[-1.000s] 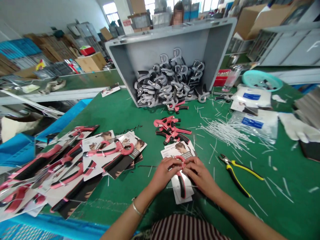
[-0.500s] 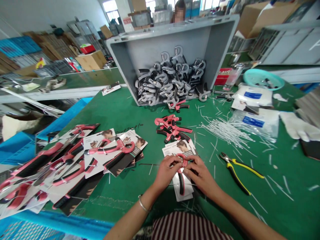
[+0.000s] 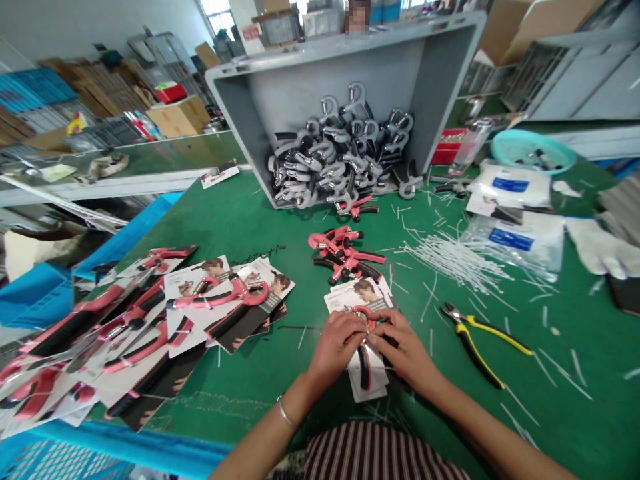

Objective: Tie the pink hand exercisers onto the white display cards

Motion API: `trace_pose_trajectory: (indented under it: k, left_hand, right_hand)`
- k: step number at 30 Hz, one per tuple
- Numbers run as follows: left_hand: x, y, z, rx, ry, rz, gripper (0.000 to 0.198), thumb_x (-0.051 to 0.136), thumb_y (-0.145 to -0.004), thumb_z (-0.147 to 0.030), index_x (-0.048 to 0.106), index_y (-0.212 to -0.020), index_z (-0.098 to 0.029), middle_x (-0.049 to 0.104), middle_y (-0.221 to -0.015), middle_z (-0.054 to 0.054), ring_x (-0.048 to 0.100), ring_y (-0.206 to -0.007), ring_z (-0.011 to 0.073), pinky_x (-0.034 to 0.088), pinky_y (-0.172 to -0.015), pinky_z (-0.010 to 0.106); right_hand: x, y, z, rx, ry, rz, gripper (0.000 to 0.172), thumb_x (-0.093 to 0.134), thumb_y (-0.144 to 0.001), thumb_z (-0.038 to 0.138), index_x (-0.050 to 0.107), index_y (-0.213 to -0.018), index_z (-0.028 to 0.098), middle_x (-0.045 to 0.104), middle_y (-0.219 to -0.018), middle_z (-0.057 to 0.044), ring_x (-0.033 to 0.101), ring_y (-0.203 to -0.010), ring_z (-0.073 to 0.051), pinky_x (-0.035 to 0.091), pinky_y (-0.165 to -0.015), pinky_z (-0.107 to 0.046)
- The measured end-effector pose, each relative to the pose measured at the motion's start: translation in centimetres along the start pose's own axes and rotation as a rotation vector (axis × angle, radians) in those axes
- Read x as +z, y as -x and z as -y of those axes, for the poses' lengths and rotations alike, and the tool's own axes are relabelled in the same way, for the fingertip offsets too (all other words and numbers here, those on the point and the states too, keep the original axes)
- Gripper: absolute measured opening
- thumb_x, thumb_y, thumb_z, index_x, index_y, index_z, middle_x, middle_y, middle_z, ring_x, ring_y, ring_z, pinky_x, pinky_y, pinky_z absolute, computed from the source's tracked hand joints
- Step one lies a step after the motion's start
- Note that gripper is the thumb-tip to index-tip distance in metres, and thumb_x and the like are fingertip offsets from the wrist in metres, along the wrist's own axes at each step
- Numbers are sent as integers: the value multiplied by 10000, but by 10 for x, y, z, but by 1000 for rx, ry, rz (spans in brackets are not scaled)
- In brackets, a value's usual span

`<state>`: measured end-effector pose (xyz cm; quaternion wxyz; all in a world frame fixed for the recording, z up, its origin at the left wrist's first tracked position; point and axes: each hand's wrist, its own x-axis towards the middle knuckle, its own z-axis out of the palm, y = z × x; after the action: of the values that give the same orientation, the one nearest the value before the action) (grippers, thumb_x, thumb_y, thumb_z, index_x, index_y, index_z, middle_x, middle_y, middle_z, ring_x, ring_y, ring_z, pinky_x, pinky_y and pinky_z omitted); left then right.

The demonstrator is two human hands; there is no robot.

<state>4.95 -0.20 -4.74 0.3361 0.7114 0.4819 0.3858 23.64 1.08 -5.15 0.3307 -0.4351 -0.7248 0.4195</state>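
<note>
A pink-and-black hand grip (image 3: 365,365) lies on a printed card (image 3: 367,291) at the front of the green table. My left hand (image 3: 336,343) is over its upper part, fingertips pinched together. From the other side my right hand (image 3: 400,343) meets it, thumb and fingers also closed. Whatever sits between the fingertips is too small to make out. Beyond them rests a small heap of pink grips (image 3: 345,253). White cable ties (image 3: 453,260) are strewn to the right, near yellow-and-black pliers (image 3: 463,323).
A tipped grey crate (image 3: 240,127) of grey grips stands at the back. Carded pink grips (image 3: 135,320) are piled at the left. Plastic bags (image 3: 515,240), a white glove (image 3: 597,247) and a turquoise bowl (image 3: 510,143) are at the right. A person (image 3: 357,17) is partly visible behind the crate.
My fingertips have shifted slightly and drawn closer together over the grip. The whole view has tilted a little; the objects on the table lie as before.
</note>
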Motion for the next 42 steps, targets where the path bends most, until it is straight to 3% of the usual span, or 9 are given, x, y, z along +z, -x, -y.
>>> trace_pose_trajectory:
  k: [7,12,18,23,29,33,36,39,42]
  left_hand:
    - [-9,-7,-13,-119,3,-49,119,612,-891,-284,673,-815,-215,683,-863,26,599,-917,205,428,-874,343]
    - [-1,-1,-30,-44,-217,-131,123,561,-914,-214,654,-833,-206,685,-884,29,572,-925,210,382,-877,372]
    - [9,25,-31,239,-393,129,148,491,-919,-150,639,-920,-163,682,-950,78,554,-918,225,387,-905,411]
    - [1,22,-28,67,-222,-74,132,528,-933,-204,601,-826,-183,676,-879,35,580,-887,186,421,-865,365]
    - [22,37,-24,256,-538,226,113,516,-910,-146,627,-923,-164,655,-933,68,560,-923,223,419,-907,411]
    - [10,48,-36,49,-549,87,183,585,-905,-308,600,-1031,-176,623,-1063,87,541,-1036,251,421,-930,428]
    - [-5,62,-39,-177,-530,-58,326,647,-850,-423,576,-1035,-163,605,-1028,102,552,-980,270,443,-879,442]
    - [-13,72,-34,-265,-410,0,171,649,-861,-312,575,-939,-180,607,-922,62,564,-898,238,462,-815,384]
    - [-16,70,-31,-246,-243,34,35,612,-880,-190,587,-902,-184,616,-913,42,568,-901,204,455,-822,334]
  right_hand:
    - [2,0,1,-24,39,30,115,570,-930,311,656,-998,276,558,-1192,-60,502,-1166,-246,379,-1026,-439]
    - [8,0,4,-16,10,-70,181,560,-919,244,591,-1098,255,553,-1182,-80,505,-1155,-244,397,-1004,-423]
    - [12,-2,6,5,-16,-132,187,560,-874,174,600,-1045,238,571,-1128,-67,531,-1096,-235,417,-963,-407]
    - [16,-1,5,20,-42,-140,107,580,-852,163,587,-938,226,561,-1131,-56,535,-1065,-225,427,-913,-387]
    - [21,-1,4,24,-47,-135,112,533,-864,116,521,-809,213,554,-1103,-49,530,-1045,-210,416,-919,-384]
    - [7,6,16,-30,65,-44,76,525,-901,138,540,-876,208,573,-1077,-58,517,-1039,-222,406,-926,-396]
    - [-7,21,33,-62,263,158,82,497,-956,210,575,-979,219,612,-970,-46,517,-959,-232,418,-867,-395]
    - [-10,31,45,-106,471,335,77,537,-944,233,603,-978,211,628,-930,-59,514,-928,-253,434,-803,-386]
    - [-2,30,48,-168,606,370,122,594,-899,165,610,-1017,189,636,-1003,-85,518,-943,-264,445,-804,-390]
